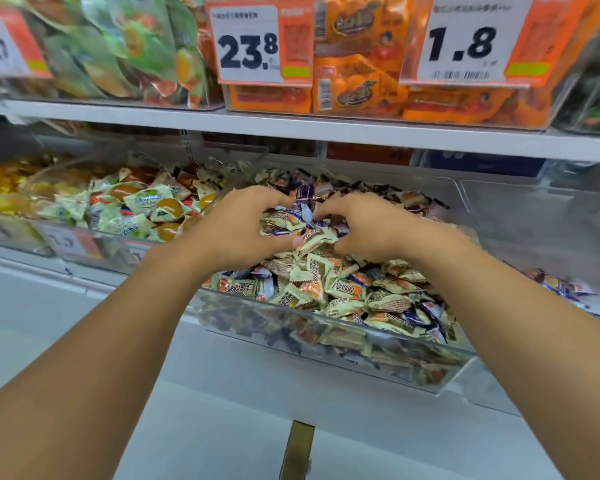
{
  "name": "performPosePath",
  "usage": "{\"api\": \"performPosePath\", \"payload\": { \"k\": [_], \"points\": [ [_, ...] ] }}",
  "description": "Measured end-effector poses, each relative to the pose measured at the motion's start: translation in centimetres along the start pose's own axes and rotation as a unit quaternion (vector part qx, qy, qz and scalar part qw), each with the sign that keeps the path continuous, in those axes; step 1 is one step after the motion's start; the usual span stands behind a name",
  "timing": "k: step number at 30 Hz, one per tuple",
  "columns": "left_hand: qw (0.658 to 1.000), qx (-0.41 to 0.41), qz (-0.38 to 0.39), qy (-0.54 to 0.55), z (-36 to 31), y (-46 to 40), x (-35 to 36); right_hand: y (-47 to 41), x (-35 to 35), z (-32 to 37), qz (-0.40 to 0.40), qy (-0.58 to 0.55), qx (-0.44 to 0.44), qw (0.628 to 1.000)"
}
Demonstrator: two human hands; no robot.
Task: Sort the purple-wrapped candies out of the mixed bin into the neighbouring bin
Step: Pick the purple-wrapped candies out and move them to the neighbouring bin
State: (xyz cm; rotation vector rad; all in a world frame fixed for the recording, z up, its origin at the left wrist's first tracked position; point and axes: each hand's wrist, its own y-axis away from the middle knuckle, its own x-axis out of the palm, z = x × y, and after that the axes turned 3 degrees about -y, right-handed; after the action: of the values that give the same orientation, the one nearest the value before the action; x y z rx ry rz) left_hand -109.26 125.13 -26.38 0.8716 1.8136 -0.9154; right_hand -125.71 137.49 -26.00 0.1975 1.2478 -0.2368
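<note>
The clear mixed bin (329, 336) is heaped with cream-and-orange candies and scattered purple-wrapped candies (304, 193). Both my hands are down in its middle, facing each other. My left hand (243, 225) has its fingers curled over a clump of cream candies (317, 237), with the thumb pressed against one wrapper. My right hand (373, 226) mirrors it, fingers curled into the same clump and fingertips beside a bluish-purple wrapper (306, 213). Its thumb is buried in the pile. In the neighbouring bin (548, 237) on the right lie a few purple candies (563, 287).
A bin of green and orange candies (142, 209) stands to the left, with yellow ones further left. A shelf (326, 128) just above carries orange packs and price tags. Below the bins runs a white ledge (222, 393).
</note>
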Motion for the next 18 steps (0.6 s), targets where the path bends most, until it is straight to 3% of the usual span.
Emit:
{"api": "performPosePath", "payload": {
  "k": [5, 8, 11, 13, 15, 18],
  "points": [
    [0.996, 0.042, 0.077, -0.007, -0.1, 0.1, -0.1, 1.8, -1.7, -0.8, 0.039, 0.052, 0.005, 0.998],
    [0.996, 0.039, 0.067, -0.034, -0.4, -0.4, 0.9, 3.2, -3.2, -1.3, 0.054, 0.063, 0.006, 0.997],
    [0.995, 0.047, 0.020, -0.081, -1.2, -1.1, 1.6, 3.4, -4.0, -1.2, -0.010, -0.060, 0.027, 0.998],
    [0.994, 0.052, 0.034, -0.087, -2.0, -1.3, 1.9, 3.2, -3.9, -0.5, -0.054, -0.168, 0.055, 0.983],
    [0.994, 0.072, 0.065, -0.049, -2.7, -1.2, 1.6, 2.6, -3.0, 0.0, -0.092, -0.163, 0.046, 0.981],
    [0.996, 0.050, -0.003, 0.071, -2.0, -1.2, -0.1, 1.7, -1.0, 0.5, -0.092, -0.115, -0.009, 0.989]
  ]
}}
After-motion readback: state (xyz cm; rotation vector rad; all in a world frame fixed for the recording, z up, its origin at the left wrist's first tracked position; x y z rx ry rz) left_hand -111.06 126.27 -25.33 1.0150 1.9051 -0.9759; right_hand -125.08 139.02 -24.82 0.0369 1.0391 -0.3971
